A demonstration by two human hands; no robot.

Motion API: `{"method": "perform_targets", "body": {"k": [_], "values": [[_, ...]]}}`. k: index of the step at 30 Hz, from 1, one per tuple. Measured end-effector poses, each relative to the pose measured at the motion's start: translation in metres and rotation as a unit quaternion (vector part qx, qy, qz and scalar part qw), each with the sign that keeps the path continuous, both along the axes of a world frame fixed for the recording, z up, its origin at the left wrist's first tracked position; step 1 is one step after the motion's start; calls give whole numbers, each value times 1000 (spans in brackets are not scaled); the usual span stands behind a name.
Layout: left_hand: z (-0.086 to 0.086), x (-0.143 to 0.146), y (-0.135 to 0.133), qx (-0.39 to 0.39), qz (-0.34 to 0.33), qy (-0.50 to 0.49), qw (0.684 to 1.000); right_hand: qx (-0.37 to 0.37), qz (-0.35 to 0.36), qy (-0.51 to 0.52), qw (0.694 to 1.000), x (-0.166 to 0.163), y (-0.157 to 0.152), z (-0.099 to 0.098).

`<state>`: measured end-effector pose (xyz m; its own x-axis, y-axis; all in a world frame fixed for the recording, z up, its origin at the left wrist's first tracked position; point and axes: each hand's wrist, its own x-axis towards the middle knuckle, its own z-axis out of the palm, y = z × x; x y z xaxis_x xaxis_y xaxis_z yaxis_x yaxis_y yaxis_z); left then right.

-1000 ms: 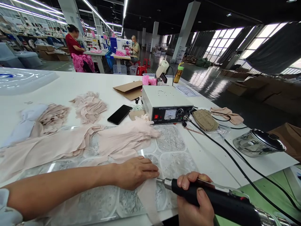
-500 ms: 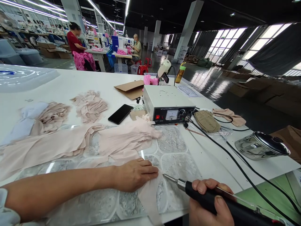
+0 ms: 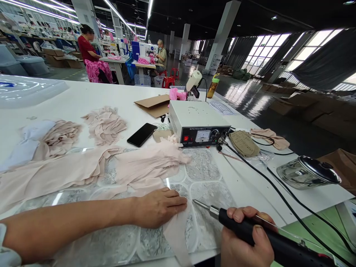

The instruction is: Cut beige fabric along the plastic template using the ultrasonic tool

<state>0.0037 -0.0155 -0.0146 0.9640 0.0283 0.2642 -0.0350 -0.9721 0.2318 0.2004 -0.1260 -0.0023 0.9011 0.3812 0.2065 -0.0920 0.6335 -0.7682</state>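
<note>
My left hand [image 3: 159, 207] lies palm down, its fingers flat on a strip of thin pale-pink fabric [image 3: 178, 235] whose lower end hangs past the table's front edge. My right hand [image 3: 247, 237] is wrapped round the black handle of an ultrasonic cutter [image 3: 236, 224], the thumb on top. The cutter's pointed metal tip is just right of my left fingertips, close to the fabric's edge; whether it touches is unclear. Beneath the fabric is a clear mat [image 3: 214, 196] with grey marbled squares. A layered stack of pale-pink fabric pieces [image 3: 150, 159] lies beyond my left hand.
A white control box [image 3: 200, 115] with dials stands beyond the mat, its black cable [image 3: 261, 168] running right. A phone [image 3: 141, 134], fabric heaps [image 3: 105, 126], tan pattern pieces [image 3: 244, 143] and a lidded glass pot [image 3: 307, 172] are on the table. Two people work at machines behind.
My right hand and the cutter have shifted slightly up and left, the tip now a little farther up along the fabric's edge. My left hand stays in place.
</note>
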Motion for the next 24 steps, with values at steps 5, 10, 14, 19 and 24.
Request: {"method": "perform_targets", "body": {"k": [5,10,14,19,24], "values": [[0,2,-1,18,0,-7,1000,0,-1,13,1000,-1,-2,2],[4,3,-1,38,1,-7,999,5,21,-24,999,-2,1,-2],[6,3,-1,46,4,4,999,-3,18,-14,1000,-1,2,-4],[6,4,-3,54,17,7,998,-15,8,4,1000,-3,2,-1],[7,5,-3,53,14,12,998,-22,6,24,999,-5,3,-2]]}}
